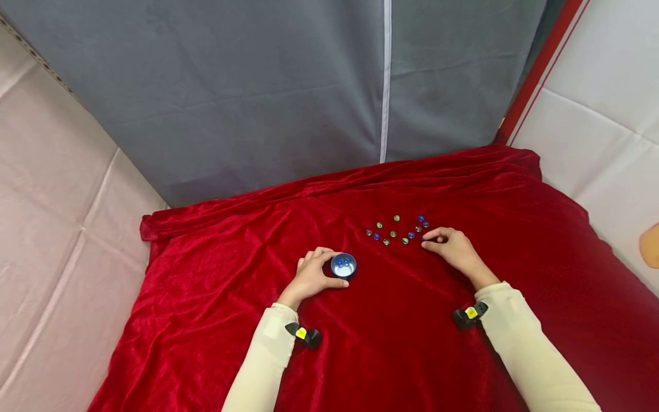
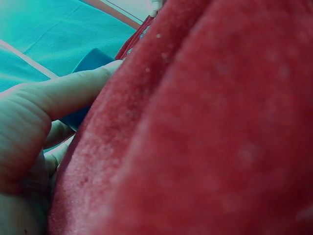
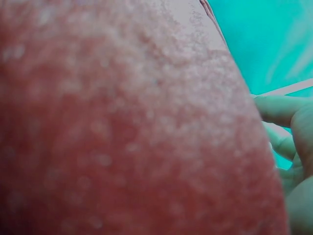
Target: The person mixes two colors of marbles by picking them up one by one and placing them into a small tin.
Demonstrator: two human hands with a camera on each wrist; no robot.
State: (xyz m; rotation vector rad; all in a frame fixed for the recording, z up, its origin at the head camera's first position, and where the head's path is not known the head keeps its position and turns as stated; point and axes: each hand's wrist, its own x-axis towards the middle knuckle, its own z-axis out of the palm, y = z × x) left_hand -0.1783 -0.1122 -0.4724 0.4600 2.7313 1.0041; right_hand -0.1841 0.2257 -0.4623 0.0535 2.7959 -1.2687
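On the red cloth, my left hand [image 1: 311, 276] holds a small blue bowl [image 1: 344, 273], thumb on the near side and fingers on the far side. Two blue marbles [image 1: 340, 264] lie inside the bowl. The left wrist view shows the bowl's blue wall [image 2: 93, 60] behind the thumb. To the right, my right hand [image 1: 455, 249] is low over the cloth, its thumb and index finger pinching a small dark marble [image 1: 423, 239] that is mostly hidden. Several green, blue and dark marbles [image 1: 393, 234] are scattered just left of those fingertips.
The red velvet cloth [image 1: 381, 332] covers the table and has folds along its back edge. Behind it stands a grey fabric partition [image 1: 268, 91]. Pale panels [image 1: 56, 189] rise on the left and right sides. Cloth blocks most of the right wrist view.
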